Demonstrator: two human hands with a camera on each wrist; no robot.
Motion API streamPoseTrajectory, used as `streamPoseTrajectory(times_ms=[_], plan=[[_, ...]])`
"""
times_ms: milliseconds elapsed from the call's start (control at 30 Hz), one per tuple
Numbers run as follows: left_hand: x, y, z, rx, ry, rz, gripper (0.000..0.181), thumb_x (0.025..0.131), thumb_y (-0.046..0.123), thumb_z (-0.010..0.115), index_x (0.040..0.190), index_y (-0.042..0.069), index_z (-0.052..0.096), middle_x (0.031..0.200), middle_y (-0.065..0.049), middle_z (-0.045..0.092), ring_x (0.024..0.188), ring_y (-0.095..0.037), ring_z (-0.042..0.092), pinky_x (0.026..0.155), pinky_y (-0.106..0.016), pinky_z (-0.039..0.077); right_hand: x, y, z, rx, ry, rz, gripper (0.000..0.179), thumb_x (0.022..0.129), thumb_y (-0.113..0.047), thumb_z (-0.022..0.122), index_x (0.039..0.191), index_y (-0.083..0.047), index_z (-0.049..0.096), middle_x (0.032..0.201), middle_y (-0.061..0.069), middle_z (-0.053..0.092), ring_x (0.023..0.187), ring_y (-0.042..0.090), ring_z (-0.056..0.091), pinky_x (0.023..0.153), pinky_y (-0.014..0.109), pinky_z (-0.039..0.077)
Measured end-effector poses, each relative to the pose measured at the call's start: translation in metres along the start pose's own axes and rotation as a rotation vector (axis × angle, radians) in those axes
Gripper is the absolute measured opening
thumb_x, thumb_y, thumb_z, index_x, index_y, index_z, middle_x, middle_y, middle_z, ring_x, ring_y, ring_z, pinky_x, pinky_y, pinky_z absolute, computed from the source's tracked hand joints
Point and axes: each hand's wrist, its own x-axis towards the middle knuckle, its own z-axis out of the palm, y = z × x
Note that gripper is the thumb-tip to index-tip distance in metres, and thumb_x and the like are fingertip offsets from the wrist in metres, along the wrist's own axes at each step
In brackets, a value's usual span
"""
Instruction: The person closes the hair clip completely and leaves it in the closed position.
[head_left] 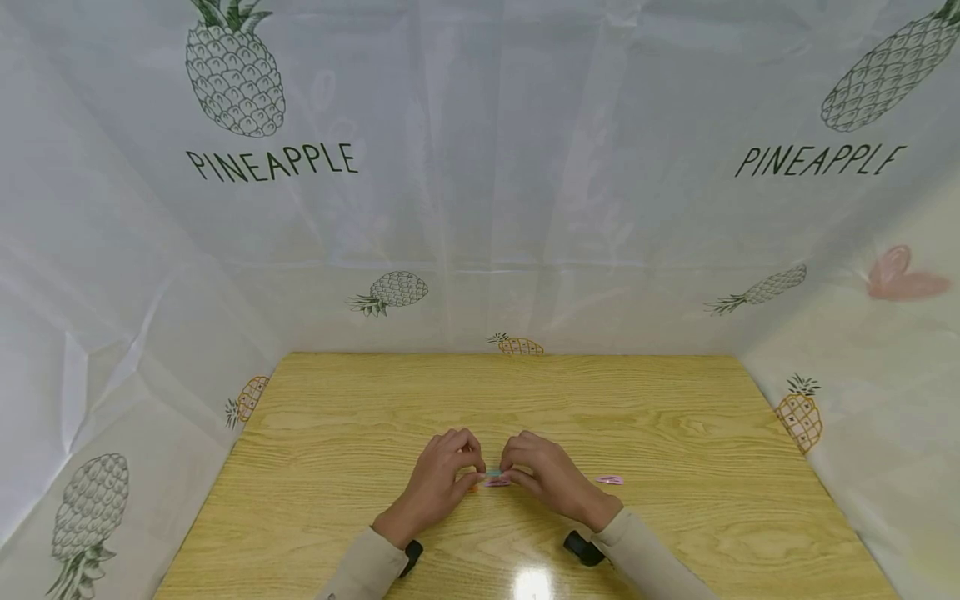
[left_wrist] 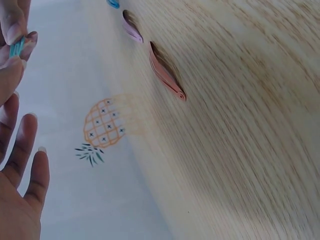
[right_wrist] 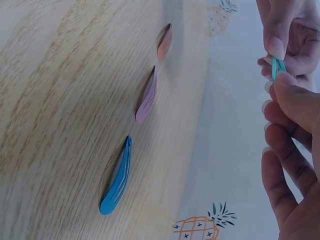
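Both hands meet over the middle of the wooden table (head_left: 675,417). My left hand (head_left: 471,468) and right hand (head_left: 513,467) pinch one small teal hair clip (head_left: 493,474) between thumbs and forefingers, just above the tabletop. The right wrist view shows the teal clip (right_wrist: 276,67) standing upright between the fingertips (right_wrist: 292,82). In the left wrist view the teal clip (left_wrist: 16,47) sits at the top left, and my other left fingers (left_wrist: 22,145) are spread loosely. On the table near the hands lie a blue clip (right_wrist: 117,177), a lilac clip (right_wrist: 147,95) and a salmon clip (right_wrist: 164,42).
A pink clip (head_left: 610,480) lies on the table just right of my right hand. White plastic sheeting with pineapple prints (head_left: 480,208) walls in the table at the back and both sides. A black band (head_left: 583,548) sits at each wrist.
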Motion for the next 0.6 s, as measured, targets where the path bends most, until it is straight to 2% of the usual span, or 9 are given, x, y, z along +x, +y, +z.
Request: streamPoseTrajectory(times_ms=[300, 467, 600], plan=[[-0.0021, -0.0046, 0.0013, 0.007, 0.001, 0.052, 0.016, 0.08, 0.013, 0.09, 0.082, 0.02, 0.076, 0.102, 0.009, 0.062, 0.088, -0.01, 0.054, 0.079, -0.033, 0.047, -0.0024, 0.0001, 0.0001, 0.067, -0.026, 0.0, 0.018, 0.088, -0.001, 0.083, 0.094, -0.014, 0.073, 0.102, -0.007, 0.07, 0.092, 0.007, 0.06, 0.078, 0.022, 0.053], [-0.0032, -0.0041, -0.0016, -0.014, -0.024, 0.0, 0.015, 0.083, 0.015, 0.089, 0.083, 0.02, 0.075, 0.102, 0.009, 0.06, 0.09, -0.009, 0.054, 0.081, -0.035, 0.049, -0.0022, -0.0025, 0.0021, 0.047, 0.008, 0.004, 0.021, 0.085, -0.002, 0.086, 0.097, -0.014, 0.074, 0.104, -0.004, 0.07, 0.093, 0.009, 0.063, 0.08, 0.024, 0.056], [-0.0034, -0.0021, -0.0037, -0.041, -0.053, -0.06, 0.015, 0.087, 0.013, 0.087, 0.083, 0.019, 0.074, 0.102, 0.009, 0.06, 0.09, -0.012, 0.056, 0.082, -0.035, 0.049, -0.0009, -0.0041, 0.0055, -0.026, 0.063, -0.021, 0.025, 0.083, -0.008, 0.091, 0.101, -0.014, 0.075, 0.103, -0.005, 0.068, 0.091, 0.01, 0.064, 0.081, 0.022, 0.055]])
